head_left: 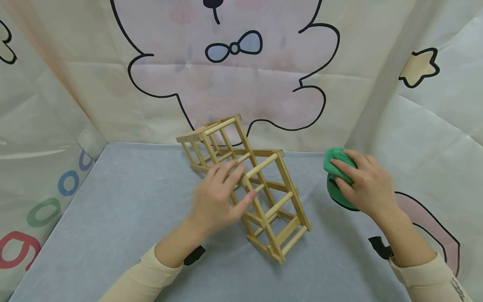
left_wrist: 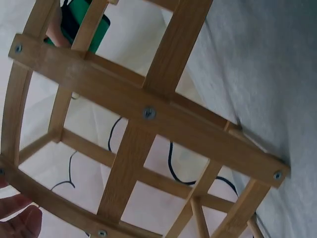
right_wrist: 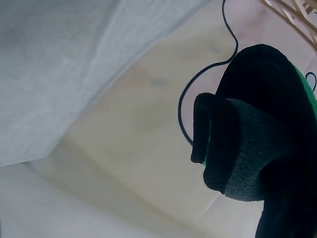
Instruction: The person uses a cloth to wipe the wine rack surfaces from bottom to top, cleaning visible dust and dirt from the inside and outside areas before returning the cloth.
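Observation:
A small slatted wooden rack [head_left: 266, 216], made of flat strips and round dowels, stands slantwise in the middle of the table. My left hand [head_left: 216, 197] holds it by an upper bar, fingers over one side and thumb over the other. In the left wrist view, the screwed strips of the rack [left_wrist: 124, 104] fill most of the picture, and the fingertips [left_wrist: 25, 223] show at the lower left. Off to the right, my right hand [head_left: 371, 184] grips a folded green cloth [head_left: 336, 161], apart from the rack. A dark, shadowed side of the cloth [right_wrist: 247, 148] shows in the right wrist view.
A light grey-blue cloth covers the table [head_left: 124, 218]. Behind it hangs a pale printed curtain [head_left: 275, 84], with further sheets at left and right. Dark straps [head_left: 194, 256] show at both wrists.

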Available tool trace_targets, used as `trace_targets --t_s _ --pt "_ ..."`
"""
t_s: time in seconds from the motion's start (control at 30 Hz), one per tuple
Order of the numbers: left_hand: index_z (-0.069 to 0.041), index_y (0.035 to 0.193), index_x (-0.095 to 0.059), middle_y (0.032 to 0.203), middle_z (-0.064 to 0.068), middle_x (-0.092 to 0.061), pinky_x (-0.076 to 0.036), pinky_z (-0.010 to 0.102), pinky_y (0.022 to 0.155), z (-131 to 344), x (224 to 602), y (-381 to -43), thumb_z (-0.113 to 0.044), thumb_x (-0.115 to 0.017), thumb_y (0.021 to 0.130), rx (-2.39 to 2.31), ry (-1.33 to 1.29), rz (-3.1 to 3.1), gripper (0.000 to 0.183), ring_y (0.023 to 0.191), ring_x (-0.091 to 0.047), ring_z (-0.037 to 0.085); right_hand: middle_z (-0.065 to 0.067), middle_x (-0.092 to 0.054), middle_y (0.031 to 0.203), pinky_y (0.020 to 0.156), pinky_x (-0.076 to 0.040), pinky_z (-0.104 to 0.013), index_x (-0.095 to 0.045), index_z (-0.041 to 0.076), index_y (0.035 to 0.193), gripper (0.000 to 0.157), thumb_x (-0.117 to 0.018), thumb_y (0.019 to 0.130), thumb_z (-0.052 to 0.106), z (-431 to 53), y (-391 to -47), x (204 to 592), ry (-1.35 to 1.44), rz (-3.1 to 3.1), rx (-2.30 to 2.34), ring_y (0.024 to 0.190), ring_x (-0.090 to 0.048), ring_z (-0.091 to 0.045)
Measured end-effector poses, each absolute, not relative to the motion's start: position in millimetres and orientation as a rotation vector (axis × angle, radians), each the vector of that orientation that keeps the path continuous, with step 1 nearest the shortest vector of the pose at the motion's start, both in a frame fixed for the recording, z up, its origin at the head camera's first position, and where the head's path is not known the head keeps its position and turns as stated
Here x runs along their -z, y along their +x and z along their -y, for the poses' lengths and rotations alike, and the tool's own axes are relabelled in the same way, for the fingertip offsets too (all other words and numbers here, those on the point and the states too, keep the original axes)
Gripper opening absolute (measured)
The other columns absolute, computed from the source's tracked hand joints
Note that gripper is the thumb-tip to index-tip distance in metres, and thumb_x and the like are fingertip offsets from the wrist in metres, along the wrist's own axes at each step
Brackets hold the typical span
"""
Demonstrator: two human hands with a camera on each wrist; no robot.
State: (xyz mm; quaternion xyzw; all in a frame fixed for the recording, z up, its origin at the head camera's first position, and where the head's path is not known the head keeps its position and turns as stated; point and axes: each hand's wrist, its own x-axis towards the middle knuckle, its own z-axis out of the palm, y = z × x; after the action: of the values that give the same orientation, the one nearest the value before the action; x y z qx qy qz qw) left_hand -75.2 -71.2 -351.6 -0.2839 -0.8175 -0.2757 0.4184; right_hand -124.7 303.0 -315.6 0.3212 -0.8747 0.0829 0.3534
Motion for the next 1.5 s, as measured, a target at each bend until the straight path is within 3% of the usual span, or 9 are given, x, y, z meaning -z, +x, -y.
trace_targets --t_s 0.13,0.3,0.5,0.63,0.87,1.2,1.3,1.5 --pt "-0.004 0.129 -0.068 0.119 0.014 -0.071 -0.060 0.039 0.057 62 356 -73 -0.051 -0.055 0.105 0.704 -0.735 2.063 0.055 0.104 -0.068 0.032 -0.020 -0.069 0.123 0.044 -0.049 -0.060 -0.081 0.010 0.112 0.034 -0.062 0.086 0.020 -307 -124 320 0.825 2.268 -0.213 0.085 -0.063 -0.044" --pt "-0.001 0.125 -0.065 0.105 0.011 -0.069 -0.057 0.034 0.053 55 356 -74 -0.039 -0.068 0.099 0.733 -0.747 2.085 0.046 0.098 -0.069 0.029 -0.020 -0.069 0.124 0.038 -0.045 -0.055 -0.081 0.010 0.112 0.034 -0.061 0.087 0.020 -312 -124 325 0.826 2.279 -0.206 0.086 -0.063 -0.044" --pt "0.001 0.115 -0.066 0.082 0.006 -0.061 -0.038 0.023 0.045 50 352 -76 -0.021 -0.074 0.091 0.781 -0.703 2.123 0.034 0.071 -0.056 0.020 -0.018 -0.068 0.126 0.040 -0.047 -0.054 -0.080 0.011 0.114 0.034 -0.062 0.087 0.020 -313 -123 329 0.830 2.308 -0.209 0.088 -0.063 -0.044" --pt "0.001 0.112 -0.069 0.079 0.004 -0.062 -0.032 0.020 0.041 47 348 -76 -0.016 -0.072 0.094 0.831 -0.654 2.161 0.025 0.066 -0.052 0.017 -0.017 -0.067 0.127 0.040 -0.048 -0.054 -0.080 0.011 0.115 0.034 -0.063 0.087 0.019 -313 -122 331 0.826 2.332 -0.211 0.090 -0.063 -0.044" --pt "-0.003 0.103 -0.078 0.088 0.005 -0.074 -0.039 0.021 0.041 39 341 -76 -0.011 -0.068 0.097 0.953 -0.541 2.196 0.014 0.076 -0.066 0.019 -0.018 -0.066 0.129 0.042 -0.049 -0.055 -0.079 0.011 0.117 0.035 -0.065 0.085 0.016 -314 -121 332 0.802 2.379 -0.210 0.093 -0.062 -0.044" --pt "0.005 0.098 -0.078 0.076 0.007 -0.069 -0.051 0.029 0.059 38 341 -74 0.000 -0.072 0.091 1.097 -0.500 2.115 0.010 0.080 -0.068 0.024 -0.017 -0.066 0.129 0.042 -0.049 -0.054 -0.079 0.012 0.119 0.037 -0.070 0.083 0.015 -316 -121 337 0.787 2.409 -0.205 0.094 -0.062 -0.042" --pt "0.003 0.097 -0.079 0.077 0.006 -0.070 -0.050 0.031 0.062 46 336 -70 0.002 -0.074 0.089 1.171 -0.516 2.092 0.010 0.079 -0.066 0.022 -0.017 -0.066 0.128 0.041 -0.048 -0.052 -0.079 0.012 0.118 0.037 -0.071 0.082 0.014 -316 -121 338 0.782 2.419 -0.212 0.095 -0.062 -0.042" --pt "-0.001 0.100 -0.081 0.079 0.000 -0.069 -0.042 0.025 0.057 65 331 -59 0.007 -0.077 0.086 1.359 -0.657 2.044 0.016 0.070 -0.052 0.015 -0.017 -0.066 0.129 0.040 -0.045 -0.050 -0.078 0.012 0.118 0.038 -0.071 0.081 0.011 -319 -119 339 0.752 2.435 -0.243 0.097 -0.061 -0.040"
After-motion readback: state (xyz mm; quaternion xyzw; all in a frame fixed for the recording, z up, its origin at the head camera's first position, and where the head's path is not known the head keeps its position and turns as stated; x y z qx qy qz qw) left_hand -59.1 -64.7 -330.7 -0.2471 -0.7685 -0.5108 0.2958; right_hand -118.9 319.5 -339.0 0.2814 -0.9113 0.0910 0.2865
